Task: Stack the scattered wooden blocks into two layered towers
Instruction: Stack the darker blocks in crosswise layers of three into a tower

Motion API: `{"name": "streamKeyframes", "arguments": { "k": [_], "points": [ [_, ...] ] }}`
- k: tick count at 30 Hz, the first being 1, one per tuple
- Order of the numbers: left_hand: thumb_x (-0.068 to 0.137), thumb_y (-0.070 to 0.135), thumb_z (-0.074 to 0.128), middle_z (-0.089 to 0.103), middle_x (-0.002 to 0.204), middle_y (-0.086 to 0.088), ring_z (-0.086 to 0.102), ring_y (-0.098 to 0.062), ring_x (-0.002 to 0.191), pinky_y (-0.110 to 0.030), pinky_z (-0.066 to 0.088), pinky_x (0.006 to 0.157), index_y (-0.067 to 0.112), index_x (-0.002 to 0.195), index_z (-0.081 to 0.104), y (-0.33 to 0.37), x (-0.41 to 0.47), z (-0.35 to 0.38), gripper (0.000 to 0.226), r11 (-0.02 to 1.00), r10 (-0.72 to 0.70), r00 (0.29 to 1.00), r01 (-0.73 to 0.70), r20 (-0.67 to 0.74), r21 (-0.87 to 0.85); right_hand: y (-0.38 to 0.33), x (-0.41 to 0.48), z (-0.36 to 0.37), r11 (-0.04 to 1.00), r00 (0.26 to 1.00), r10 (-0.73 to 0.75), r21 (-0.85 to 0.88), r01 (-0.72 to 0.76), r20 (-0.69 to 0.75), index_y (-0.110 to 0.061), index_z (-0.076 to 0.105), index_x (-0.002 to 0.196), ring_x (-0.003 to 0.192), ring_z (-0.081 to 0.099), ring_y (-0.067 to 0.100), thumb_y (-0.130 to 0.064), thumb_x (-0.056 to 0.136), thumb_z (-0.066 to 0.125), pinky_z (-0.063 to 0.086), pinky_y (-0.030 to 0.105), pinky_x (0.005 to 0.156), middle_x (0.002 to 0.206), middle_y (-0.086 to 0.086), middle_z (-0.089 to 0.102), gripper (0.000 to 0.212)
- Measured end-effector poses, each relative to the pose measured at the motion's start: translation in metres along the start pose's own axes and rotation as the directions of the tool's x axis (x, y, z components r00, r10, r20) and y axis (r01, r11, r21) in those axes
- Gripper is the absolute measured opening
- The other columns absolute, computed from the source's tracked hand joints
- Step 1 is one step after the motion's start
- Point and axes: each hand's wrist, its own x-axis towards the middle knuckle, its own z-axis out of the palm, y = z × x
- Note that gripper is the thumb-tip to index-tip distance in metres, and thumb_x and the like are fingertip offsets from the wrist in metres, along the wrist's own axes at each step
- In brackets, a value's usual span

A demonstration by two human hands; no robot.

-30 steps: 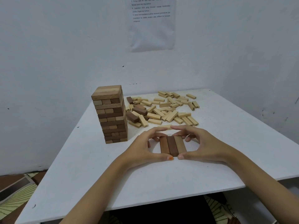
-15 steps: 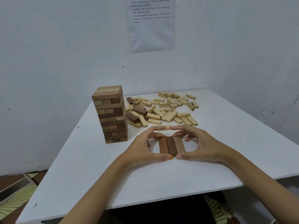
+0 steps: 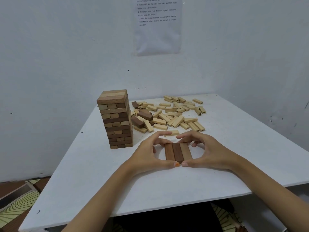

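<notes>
Three wooden blocks (image 3: 177,152) lie side by side as one flat row on the white table (image 3: 167,190), two reddish-brown and one tan. My left hand (image 3: 147,158) curls round the row's left side and my right hand (image 3: 212,153) round its right side. Both thumb tips press the near ends and almost touch each other, while the index fingers arch over the far ends. A finished tower (image 3: 117,119) of several mixed light and dark layers stands to the left. Behind lies a pile of scattered blocks (image 3: 168,114), mostly pale.
One loose pale block (image 3: 172,132) lies just beyond my fingertips. The table meets white walls at the back and right, with a printed sheet (image 3: 157,25) taped up. The table's front edge is close to me; patterned floor shows on the left.
My thumbs have drawn closer together at the near ends of the three-block row. The row has stayed in place, and nothing else moved.
</notes>
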Motion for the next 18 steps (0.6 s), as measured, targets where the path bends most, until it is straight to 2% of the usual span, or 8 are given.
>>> {"name": "streamKeyframes", "arguments": {
  "k": [5,11,15,18],
  "points": [
    [0.06,0.03,0.09,0.065,0.11,0.016,0.053,0.004,0.112,-0.011,0.037,0.071,0.046,0.126,0.046,0.002,-0.001,0.0,0.081,1.0,0.012,1.0,-0.012,-0.017,-0.014,-0.001,0.0,0.0,1.0,1.0,-0.005,0.007,0.005,-0.008,-0.043,0.057,0.122,0.117,0.055,0.004,-0.038,0.062,0.091,0.046,0.036,0.098,0.118,-0.019,0.063,0.069],
    [0.056,0.037,0.089,0.067,0.112,0.015,0.055,-0.011,0.109,-0.025,0.04,0.077,0.047,0.124,0.048,0.006,-0.003,0.001,0.081,0.998,0.051,0.995,-0.054,-0.083,-0.034,-0.007,0.0,-0.005,0.997,0.998,-0.039,0.064,0.043,-0.055,-0.035,0.063,0.118,0.115,0.057,0.007,-0.027,0.06,0.093,0.045,0.033,0.1,0.115,-0.014,0.066,0.067],
    [0.06,0.026,0.09,0.066,0.114,0.012,0.054,-0.001,0.115,-0.022,0.042,0.079,0.036,0.126,0.05,0.018,-0.003,-0.007,0.078,0.992,0.129,0.987,-0.13,-0.1,-0.003,-0.021,0.004,-0.014,0.991,0.993,-0.101,0.077,0.106,-0.069,-0.029,0.064,0.117,0.115,0.059,0.006,-0.023,0.059,0.093,0.045,0.03,0.1,0.115,-0.015,0.066,0.065],
    [0.06,0.028,0.09,0.065,0.117,0.012,0.054,0.001,0.116,-0.018,0.043,0.079,0.032,0.126,0.051,0.034,-0.002,-0.021,0.076,0.983,0.181,0.974,-0.18,-0.133,0.018,-0.037,0.011,-0.026,0.983,0.984,-0.155,0.082,0.162,-0.087,-0.026,0.065,0.117,0.115,0.06,0.009,-0.025,0.059,0.092,0.045,0.031,0.101,0.116,-0.014,0.066,0.064]
  ]
}}
